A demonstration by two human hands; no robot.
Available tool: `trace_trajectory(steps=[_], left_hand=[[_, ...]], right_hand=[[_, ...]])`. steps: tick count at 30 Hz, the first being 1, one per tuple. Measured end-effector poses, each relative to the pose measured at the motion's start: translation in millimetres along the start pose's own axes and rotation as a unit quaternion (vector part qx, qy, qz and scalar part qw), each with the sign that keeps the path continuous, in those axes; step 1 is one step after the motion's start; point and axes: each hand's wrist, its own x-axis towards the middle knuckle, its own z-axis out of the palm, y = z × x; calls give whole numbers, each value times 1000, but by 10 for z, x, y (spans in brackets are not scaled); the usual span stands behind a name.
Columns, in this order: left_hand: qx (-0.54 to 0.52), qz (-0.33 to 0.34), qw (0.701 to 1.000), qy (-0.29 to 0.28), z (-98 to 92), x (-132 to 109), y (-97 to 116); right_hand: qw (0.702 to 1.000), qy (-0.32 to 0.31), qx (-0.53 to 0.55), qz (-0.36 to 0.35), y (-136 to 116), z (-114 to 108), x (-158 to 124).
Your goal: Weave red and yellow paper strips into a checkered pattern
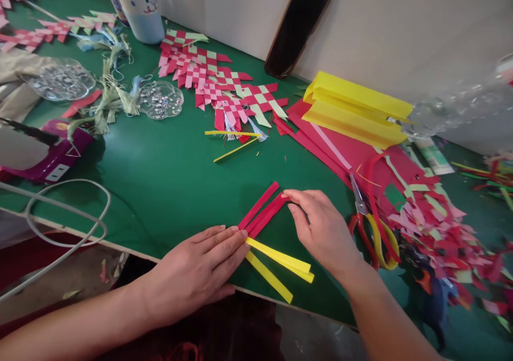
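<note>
Nearest, flat yellow paper strips (280, 267) fan rightward on the smooth green tabletop (168, 179). The left hand (196, 273) lies flat with fingers together, pressing where they meet narrow red paper strips (262, 211). The right hand (323, 230) pinches the red strips' far ends. Plastic-handled scissors (374, 227) lie to the right, and checkered woven paper pieces (224, 86) lie farther off.

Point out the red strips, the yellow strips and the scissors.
red strips (264, 214), head view, middle of the lower strip.
yellow strips (280, 258), head view, middle of the upper strip.
scissors (362, 206), head view, at the blade pivot.
</note>
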Motion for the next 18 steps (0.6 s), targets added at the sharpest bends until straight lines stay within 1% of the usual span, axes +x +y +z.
trace_trajectory(steps=[3, 5, 11, 18], left_hand=[[3, 2, 1000, -6, 15, -6, 5], [6, 3, 1000, -6, 29, -14, 8], [8, 1, 1000, 0, 30, -19, 9], [-4, -6, 1000, 7, 39, -23, 18]], right_hand=[[999, 26, -24, -16, -9, -2, -39], [999, 38, -23, -5, -18, 0, -41], [998, 25, -1, 50, -20, 15, -30], [998, 30, -8, 51, -11, 15, -99]])
